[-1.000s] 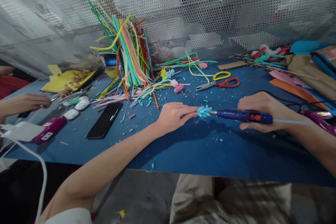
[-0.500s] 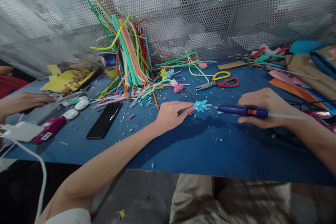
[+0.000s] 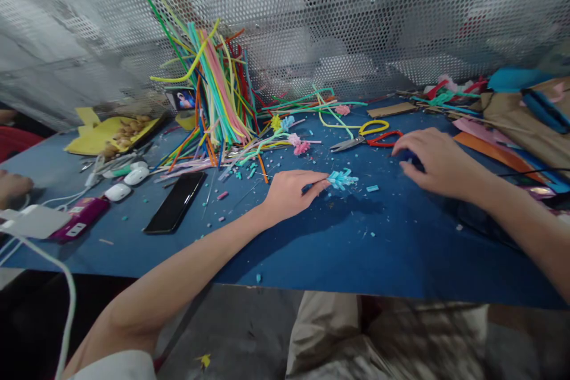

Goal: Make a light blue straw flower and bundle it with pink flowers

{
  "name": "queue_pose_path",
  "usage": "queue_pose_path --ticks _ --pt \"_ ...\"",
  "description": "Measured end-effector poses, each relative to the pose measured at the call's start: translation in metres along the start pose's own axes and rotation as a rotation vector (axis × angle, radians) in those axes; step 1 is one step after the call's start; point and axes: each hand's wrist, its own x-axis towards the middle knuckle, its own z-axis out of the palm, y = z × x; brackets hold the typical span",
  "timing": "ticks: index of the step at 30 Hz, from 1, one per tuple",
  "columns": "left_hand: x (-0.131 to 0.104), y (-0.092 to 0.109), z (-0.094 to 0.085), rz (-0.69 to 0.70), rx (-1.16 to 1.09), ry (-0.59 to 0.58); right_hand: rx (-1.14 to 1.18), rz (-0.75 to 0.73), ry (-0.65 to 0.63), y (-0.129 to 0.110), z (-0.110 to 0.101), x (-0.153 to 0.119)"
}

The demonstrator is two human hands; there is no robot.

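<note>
My left hand [image 3: 291,193] pinches a small light-blue piece of fuzzy pipe cleaner [image 3: 342,179] with short branching tufts, held just above the blue table. To the right, my right hand [image 3: 434,160] curls palm-down around a dark-blue glue gun [image 3: 413,158]. Most of the gun is hidden behind the fingers and thumb. Just beyond that hand lie scissors [image 3: 378,134] with one yellow and one red handle. A small light-blue scrap [image 3: 372,188] rests on the table between the hands.
A tall bundle of coloured pipe cleaners [image 3: 218,89] stands at the back. Small fuzzy flowers [image 3: 301,147] lie before it. On the left are a black phone [image 3: 176,202], a white charger [image 3: 38,222] with cables, and another person's hand [image 3: 13,187]. Coloured paper strips [image 3: 499,157] lie right.
My right hand has drawn the glue gun away from the light-blue piece, moving slightly back and turning so the gun is mostly covered. My left hand keeps its pinch. The other person's hand has withdrawn leftward.
</note>
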Motion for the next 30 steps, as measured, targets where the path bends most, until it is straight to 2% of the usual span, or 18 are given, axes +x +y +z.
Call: queue_pose_path --ticks 2,5,11,23,30 --pt "0.000 0.001 -0.001 0.008 0.002 -0.014 0.148 -0.151 -0.147 -0.014 0.001 0.006" --pt "0.001 0.002 -0.002 0.024 0.008 -0.028 0.209 -0.236 -0.217 -0.028 0.008 0.010" --pt "0.001 0.003 0.000 0.035 0.018 -0.036 0.196 -0.213 -0.227 -0.028 0.020 0.011" --pt "0.004 0.005 0.000 0.038 0.007 -0.066 0.269 -0.164 -0.197 -0.028 0.028 0.011" --pt "0.003 0.004 0.001 0.033 0.016 -0.076 0.190 -0.167 -0.169 -0.030 0.028 0.012"
